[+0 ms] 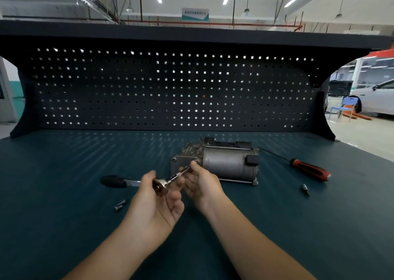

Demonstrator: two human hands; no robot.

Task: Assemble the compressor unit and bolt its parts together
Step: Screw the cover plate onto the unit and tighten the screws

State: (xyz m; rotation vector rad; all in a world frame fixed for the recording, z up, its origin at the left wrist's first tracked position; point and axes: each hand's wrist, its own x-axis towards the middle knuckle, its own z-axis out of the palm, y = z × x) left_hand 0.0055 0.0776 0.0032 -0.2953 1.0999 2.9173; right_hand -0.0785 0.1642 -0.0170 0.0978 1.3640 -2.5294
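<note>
On the dark teal surface (pixel 64 173) in front of me, smooth and matte under stripes of light, the compressor unit (pixel 221 162) lies on its side just beyond my hands, at the middle of the bench. Its body is a dull grey metal cylinder with a black plastic plug on the right end, and on the left it joins a blocky cast housing with ribs and a flat flange with a round bolt hole at the corner. My left hand (pixel 157 205) is turned palm up, and its fingers and thumb are curled round the round, shiny head of the ratchet (pixel 161 187), whose black rubbery handle sticks out to the left, low over the surface. From that head a thin chromed extension bar (pixel 178 175) slants up to the right toward the flange. My right hand (pixel 200 187) pinches the far end of this bar, fingers together on it, right at the housing. Two small silvery bolts (pixel 119 205) lie side by side left of my left wrist. To the right, well apart from the unit, lie a long screwdriver (pixel 307 168) with a red and black handle and thin dark shaft, and nearer to me a short metal bit (pixel 304 189). Behind stands a black pegboard (pixel 170 87) with square holes.
</note>
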